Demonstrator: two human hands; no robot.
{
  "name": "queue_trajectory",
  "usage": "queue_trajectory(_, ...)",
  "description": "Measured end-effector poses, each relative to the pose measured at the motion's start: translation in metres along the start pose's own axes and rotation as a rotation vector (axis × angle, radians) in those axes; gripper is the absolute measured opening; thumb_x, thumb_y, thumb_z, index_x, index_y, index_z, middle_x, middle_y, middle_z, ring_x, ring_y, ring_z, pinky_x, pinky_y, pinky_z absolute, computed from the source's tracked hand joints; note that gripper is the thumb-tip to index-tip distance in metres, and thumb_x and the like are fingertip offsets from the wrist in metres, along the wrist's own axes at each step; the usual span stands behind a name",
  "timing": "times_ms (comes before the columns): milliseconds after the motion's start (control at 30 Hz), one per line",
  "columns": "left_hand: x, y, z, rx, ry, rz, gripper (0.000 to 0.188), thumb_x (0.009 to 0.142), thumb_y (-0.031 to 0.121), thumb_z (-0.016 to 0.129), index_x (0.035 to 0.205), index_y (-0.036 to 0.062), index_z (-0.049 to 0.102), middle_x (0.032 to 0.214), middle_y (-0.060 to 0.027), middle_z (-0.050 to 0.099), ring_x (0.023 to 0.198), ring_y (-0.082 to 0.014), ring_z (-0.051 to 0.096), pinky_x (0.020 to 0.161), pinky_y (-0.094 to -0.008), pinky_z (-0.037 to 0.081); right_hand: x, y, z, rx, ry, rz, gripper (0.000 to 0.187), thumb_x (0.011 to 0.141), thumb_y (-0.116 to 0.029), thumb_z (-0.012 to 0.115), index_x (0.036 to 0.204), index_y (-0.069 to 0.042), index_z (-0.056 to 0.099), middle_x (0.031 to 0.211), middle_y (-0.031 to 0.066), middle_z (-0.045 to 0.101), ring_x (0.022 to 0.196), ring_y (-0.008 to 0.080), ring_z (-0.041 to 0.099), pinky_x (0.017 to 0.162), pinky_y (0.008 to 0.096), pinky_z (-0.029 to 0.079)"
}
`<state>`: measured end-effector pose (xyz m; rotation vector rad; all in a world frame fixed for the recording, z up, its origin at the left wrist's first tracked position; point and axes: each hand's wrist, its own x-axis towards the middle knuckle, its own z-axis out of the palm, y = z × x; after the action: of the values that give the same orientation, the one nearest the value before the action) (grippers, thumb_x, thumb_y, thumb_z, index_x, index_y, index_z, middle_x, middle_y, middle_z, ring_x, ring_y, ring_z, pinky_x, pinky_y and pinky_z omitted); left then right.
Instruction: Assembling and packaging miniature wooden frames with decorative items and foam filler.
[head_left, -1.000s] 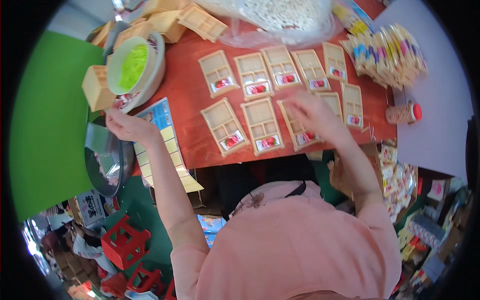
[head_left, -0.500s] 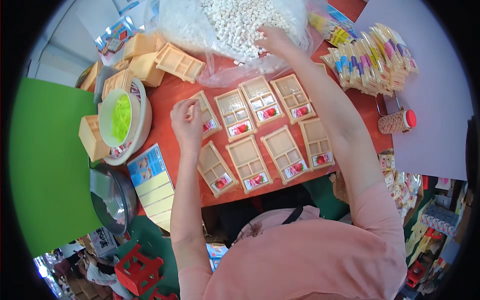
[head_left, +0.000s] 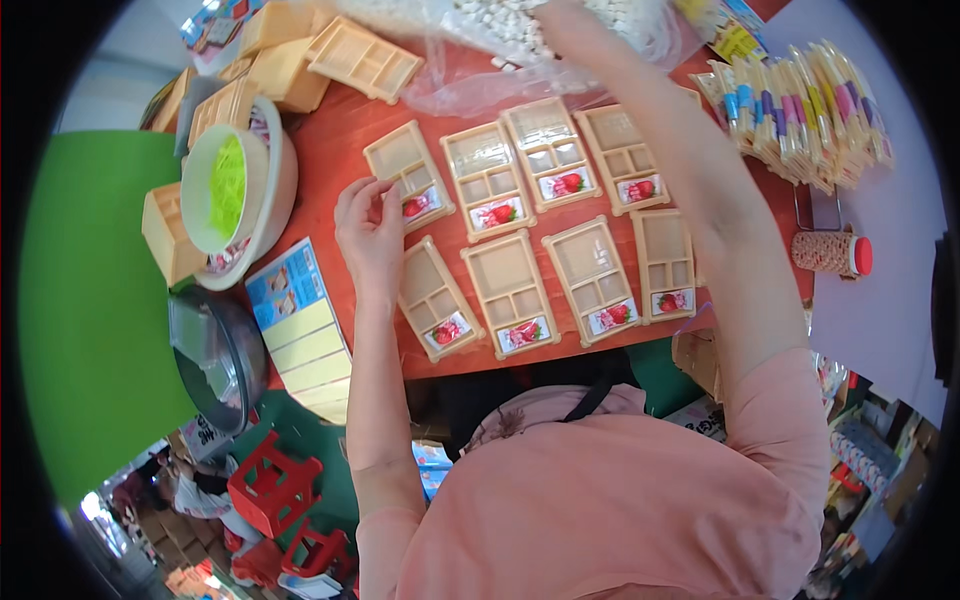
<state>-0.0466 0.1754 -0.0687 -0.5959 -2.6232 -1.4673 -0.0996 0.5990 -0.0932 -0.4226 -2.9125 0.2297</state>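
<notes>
My left hand (head_left: pixel 368 228) is curled beside the leftmost tray of the far row, its fingertips pinched together; anything between them is too small to make out. My right hand (head_left: pixel 572 28) reaches into the heap of small white cubes (head_left: pixel 492 22) in a clear plastic bag (head_left: pixel 450 92); its fingers are hidden. Between my arms, two rows of cream compartment trays (head_left: pixel 503 270) lie on the red table (head_left: pixel 330 150). Each tray that shows fully has a strawberry-printed packet (head_left: pixel 522 334) in its near compartment. Clear pieces glint in some far-row trays.
Spare trays (head_left: pixel 365 58) are piled at the far left. Near them stand a white bowl of green strips (head_left: pixel 190 205), a dark basin (head_left: pixel 245 375) and a printed sheet (head_left: pixel 300 330). On the right are bundled packs (head_left: pixel 800 115) and a red-lidded jar (head_left: pixel 828 254). Red stools (head_left: pixel 272 485) stand below left.
The whole view has shifted, so the table sits higher in the picture. My right hand has gone lower into the white cubes. My left hand stays curled by the same tray.
</notes>
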Motion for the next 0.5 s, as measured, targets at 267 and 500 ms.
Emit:
queue_trajectory(267,-0.005,-0.022,-0.013,0.020,0.016,0.028,0.017,0.089,0.006,0.072,0.104,-0.0019,0.070,0.111,-0.0053,0.062,0.076,-0.0081,0.059,0.067,-0.0228,0.052,-0.038,-0.031,-0.039,0.269,-0.023,0.099,0.030,0.083,-0.024,0.073,0.108,-0.007,0.074,0.102,0.0204,0.073,0.096,0.0370,0.071,0.087,0.0444,0.057)
queue_trajectory(500,0.001,-0.034,-0.020,-0.033,-0.023,0.039,0.017,0.087,0.003,0.072,0.102,-0.0023,0.072,0.103,-0.0030,0.067,0.072,-0.0055,0.053,0.066,-0.0210,0.047,-0.048,-0.038,-0.037,0.129,-0.123,-0.042,0.038,0.084,-0.024,0.068,0.118,-0.007,0.069,0.109,0.0233,0.069,0.110,0.0398,0.064,0.097,0.0427,0.050)
